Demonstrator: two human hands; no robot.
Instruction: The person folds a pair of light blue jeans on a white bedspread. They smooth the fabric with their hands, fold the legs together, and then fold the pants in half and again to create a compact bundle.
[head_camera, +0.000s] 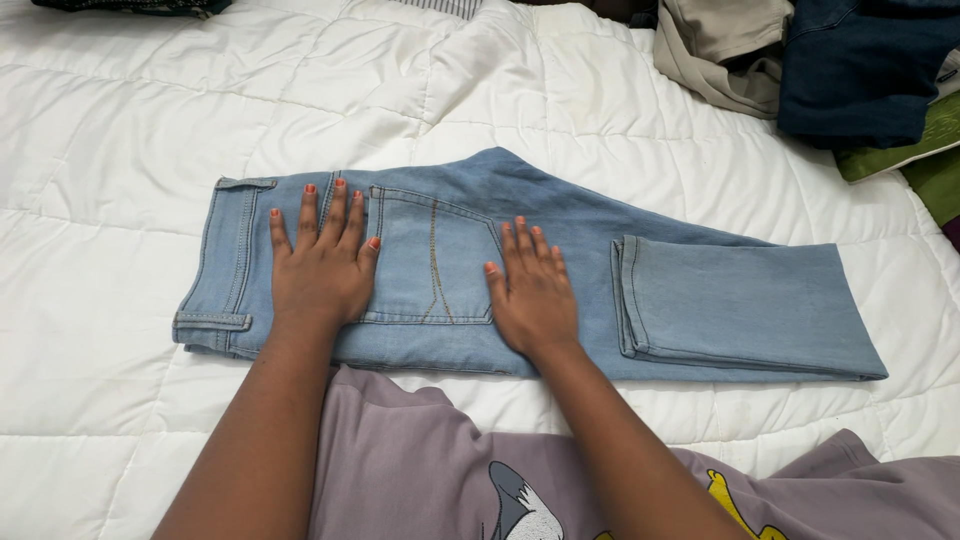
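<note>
The jeans (470, 270) are laid across the white quilt (120, 150), legs folded back at the right. The fold could be dragged askew if the soft quilt shifts under pressure. The left hand (318, 265) is pressed flat near the waistband, the right hand (535, 295) beside the pocket, fingers spread, nothing gripped.

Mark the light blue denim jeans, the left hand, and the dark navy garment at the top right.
light blue denim jeans (740, 305), head view: on the folded-back leg panel.
left hand (318, 270), head view: back of the hand, flat on the seat.
dark navy garment (860, 65), head view: middle of the crumpled cloth.
</note>
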